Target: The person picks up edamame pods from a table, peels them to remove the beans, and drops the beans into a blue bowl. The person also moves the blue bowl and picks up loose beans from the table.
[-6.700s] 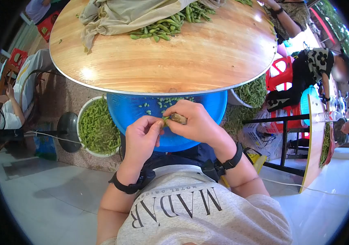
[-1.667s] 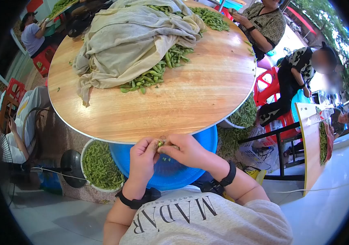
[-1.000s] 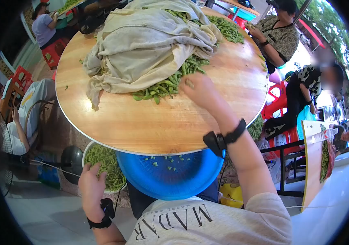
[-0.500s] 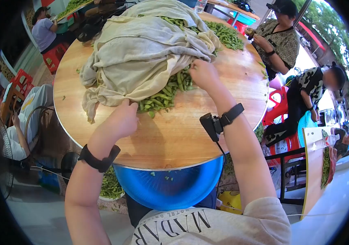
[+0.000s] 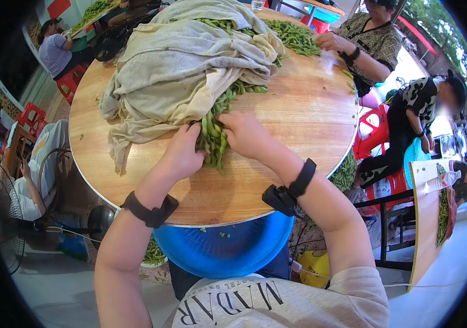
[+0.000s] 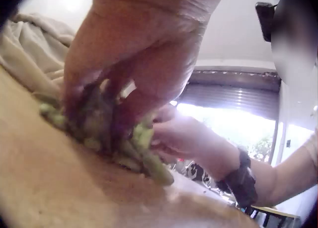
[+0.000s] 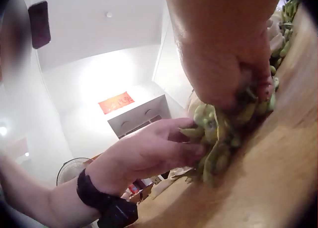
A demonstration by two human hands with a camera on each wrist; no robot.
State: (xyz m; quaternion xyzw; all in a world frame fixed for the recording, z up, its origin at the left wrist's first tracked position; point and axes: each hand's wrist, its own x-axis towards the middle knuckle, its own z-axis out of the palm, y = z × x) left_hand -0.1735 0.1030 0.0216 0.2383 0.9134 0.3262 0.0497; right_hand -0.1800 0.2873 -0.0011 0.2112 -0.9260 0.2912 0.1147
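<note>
Both hands are on a bunch of green soybean pods (image 5: 211,130) at the near side of a heap on the round wooden table (image 5: 293,117). My left hand (image 5: 181,156) holds the bunch from the left, its fingers curled round pods (image 6: 90,138) in the left wrist view. From the right, my right hand (image 5: 247,135) grips more of the same pods, fingers bent into them as the right wrist view shows. A beige cloth (image 5: 173,65) covers most of the heap. Fingertips are partly hidden among the pods.
Below the table's near edge sits a blue basin (image 5: 222,257) with a few shelled beans. A white tub of pods (image 5: 154,254) stands left of it. A person (image 5: 370,46) works at the table's far right. A fan (image 5: 4,218) is at the left.
Earlier the hands worked a pod over the basin, then parted and reached onto the table. Since half a second ago the right hand has drawn pods nearer, toward the left hand.
</note>
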